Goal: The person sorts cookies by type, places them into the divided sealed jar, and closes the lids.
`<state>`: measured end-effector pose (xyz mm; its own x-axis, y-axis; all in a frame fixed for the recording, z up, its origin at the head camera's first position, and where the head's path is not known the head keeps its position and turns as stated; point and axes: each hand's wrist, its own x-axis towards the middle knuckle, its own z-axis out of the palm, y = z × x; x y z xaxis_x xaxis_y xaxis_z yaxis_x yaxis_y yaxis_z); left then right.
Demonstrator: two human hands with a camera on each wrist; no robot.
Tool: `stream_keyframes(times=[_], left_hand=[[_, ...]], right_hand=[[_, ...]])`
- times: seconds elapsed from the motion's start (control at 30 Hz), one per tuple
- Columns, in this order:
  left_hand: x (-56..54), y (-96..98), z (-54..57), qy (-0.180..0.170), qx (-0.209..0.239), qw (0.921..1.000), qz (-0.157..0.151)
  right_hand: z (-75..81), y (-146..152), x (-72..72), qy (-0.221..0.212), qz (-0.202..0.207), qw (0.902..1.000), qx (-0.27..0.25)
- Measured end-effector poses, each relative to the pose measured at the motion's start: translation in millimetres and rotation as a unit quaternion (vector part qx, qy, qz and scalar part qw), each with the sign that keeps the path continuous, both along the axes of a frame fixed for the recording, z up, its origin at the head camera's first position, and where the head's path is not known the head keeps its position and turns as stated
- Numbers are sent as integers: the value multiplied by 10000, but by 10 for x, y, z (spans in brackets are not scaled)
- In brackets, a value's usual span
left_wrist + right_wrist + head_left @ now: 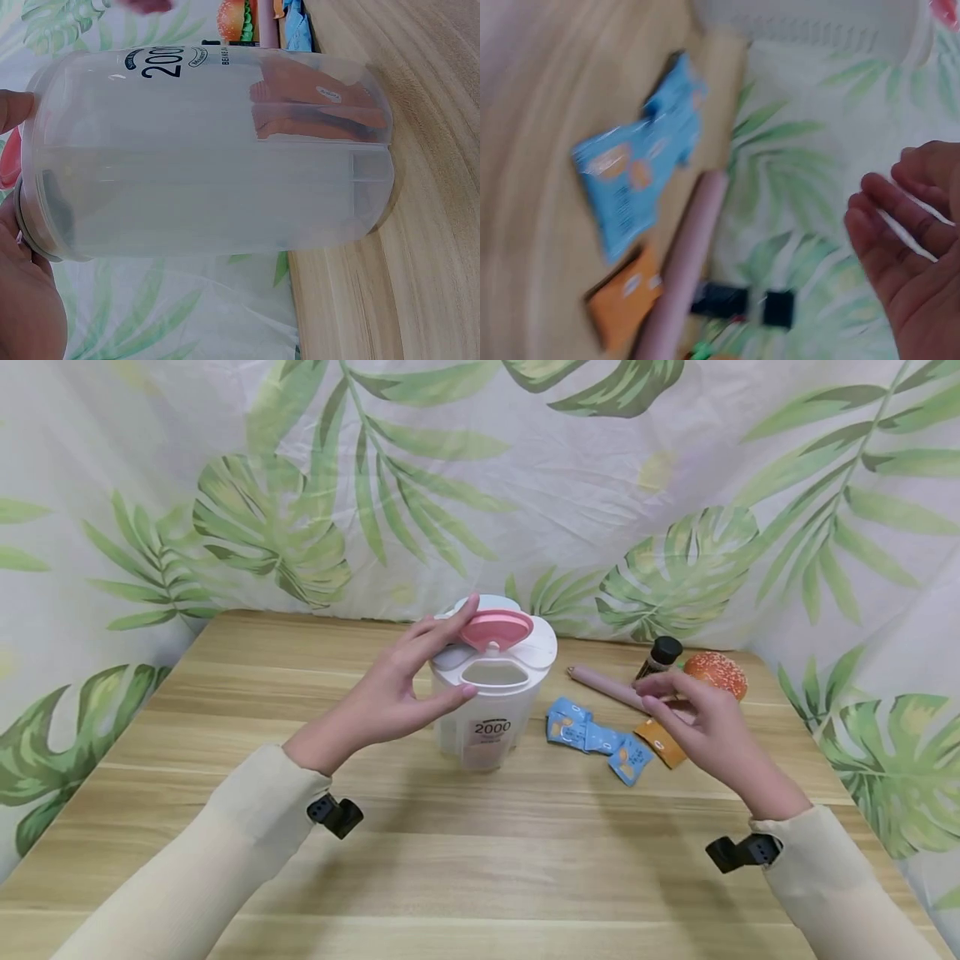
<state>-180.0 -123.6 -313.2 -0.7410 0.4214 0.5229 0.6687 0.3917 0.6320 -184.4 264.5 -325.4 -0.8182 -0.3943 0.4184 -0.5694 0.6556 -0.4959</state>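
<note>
A translucent storage container (pixel 187 187) marked 2000 stands upright on the table. Its white lid (pixel 536 652) has a pink flap (pixel 498 631) raised above the pour opening. Inside, at the bottom, lies a reddish-brown packet (pixel 315 105). My left hand (pixel 397 693) holds the lid from the side, thumb at the front edge and index finger by the flap. My right hand (pixel 705 727), fingers loosely bent and holding nothing, hovers near an orange packet (pixel 660 742). Several blue packets (pixel 622 180) lie between the container and that hand.
Behind the packets lie a mauve rod-shaped thing (pixel 606 687) and a dark black-capped bottle (pixel 664 652). A toy hamburger (pixel 716 672) sits at the back right of the wooden table (pixel 480 860). A leaf-patterned cloth (pixel 420 485) hangs behind the table.
</note>
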Motion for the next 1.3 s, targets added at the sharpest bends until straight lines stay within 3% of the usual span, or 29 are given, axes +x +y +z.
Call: stream_keyframes(times=[0.1, 0.23, 0.6, 0.87, 1.3], left_hand=[[7, 2, 1, -7, 9, 10000, 14], [10, 9, 0, 10, 43, 10000, 3], [21, 18, 8, -9, 77, 10000, -13], [18, 17, 0, 8, 60, 10000, 0], [16, 24, 11, -21, 107, 9999, -33]], right_hand=[[-149, 204, -11, -612, -357, 9969, 343], [-339, 402, -60, -1083, -600, 9906, 584], [-749, 602, -232, -1476, -802, 9806, 1012], [-851, 565, -275, -1389, -841, 9797, 1177], [-850, 571, -267, -1518, -897, 9763, 1254]])
